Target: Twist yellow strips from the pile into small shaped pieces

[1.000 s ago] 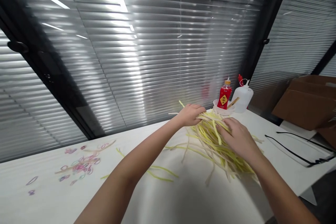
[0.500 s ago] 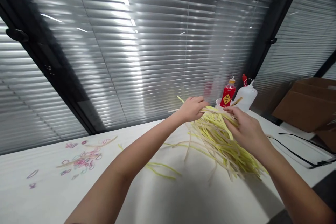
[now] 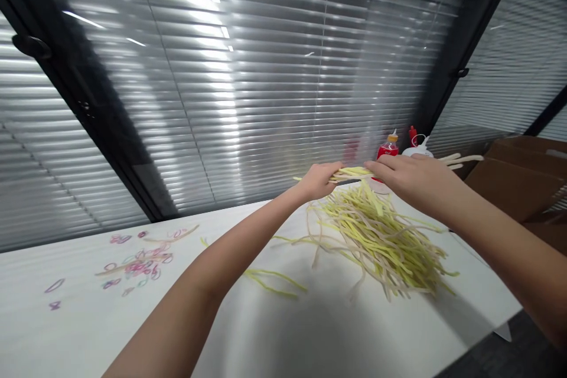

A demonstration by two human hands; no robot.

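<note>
My left hand (image 3: 319, 181) is closed on one end of a small bundle of yellow and cream strands (image 3: 354, 172), which look like pipe cleaners. Across from it, my right hand (image 3: 410, 174) has its fingers wrapped round the same bundle, and cream ends stick out past it on the right. The bundle is held roughly level, above the table. Below both hands lies a large loose pile of the same strands (image 3: 381, 236), some trailing off to the left.
Small coloured loops like rubber bands (image 3: 142, 266) lie with cream strands on the white table (image 3: 66, 348) at left. A red-labelled bottle (image 3: 388, 146) and a white squeeze bottle (image 3: 419, 149) stand behind my right hand. Cardboard boxes (image 3: 509, 186) are at right; blinds (image 3: 266, 100) back the table.
My right hand has risen off the pile and moved right and up, now gripping the lifted bundle. My left hand has barely moved. The pile is more exposed, and the glasses at right are mostly hidden.
</note>
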